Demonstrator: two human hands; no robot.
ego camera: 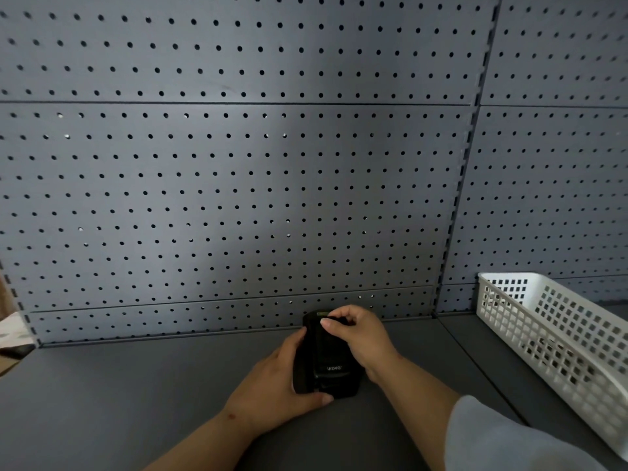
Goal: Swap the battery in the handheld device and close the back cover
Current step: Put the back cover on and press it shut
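The far end of the handheld device (pixel 326 362) is covered by the right hand (pixel 360 338), and its left flank by the left hand (pixel 275 385); whether the back cover is seated cannot be determined. The white basket (pixel 557 338) is cut off at the right edge, its contents indistinct. An object at the left edge (pixel 13 334) is truncated and unidentifiable.

Single head view, facing forward and down, close over the shelf (pixel 136 385), pegboard (pixel 238 181) filling the upper frame.

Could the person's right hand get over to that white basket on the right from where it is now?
Probably yes: the right hand is on the handheld device, and the grey shelf up to the white basket looks bare.
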